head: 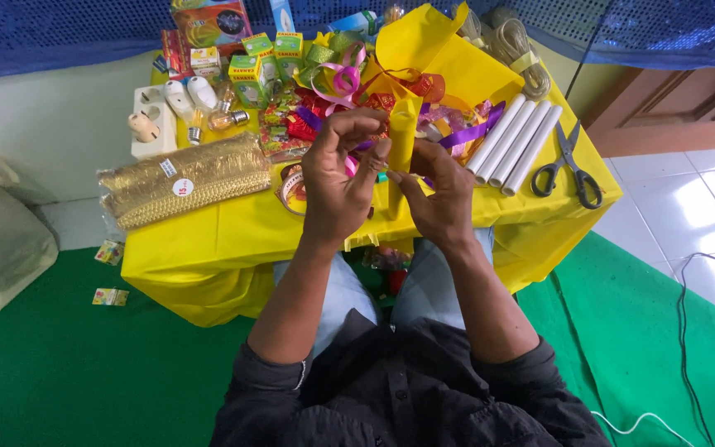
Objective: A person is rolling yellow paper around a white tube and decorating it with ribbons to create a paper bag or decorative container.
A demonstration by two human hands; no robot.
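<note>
Both hands meet over the front middle of a low table draped in yellow cloth (208,240). My left hand (337,178) and my right hand (440,194) pinch a folded strip of yellow paper (401,136) that stands upright between the fingers. A larger sheet of yellow paper (448,58) lies behind it. A tape roll (291,186) lies just left of my left hand.
Three white tubes (513,145) and black scissors (568,165) lie on the right. Gold trim in a clear bag (184,178) sits on the left. Ribbons (341,79), small green boxes (262,58), bulbs (225,116) and coiled cord (519,50) fill the back. The floor is a green mat (68,356).
</note>
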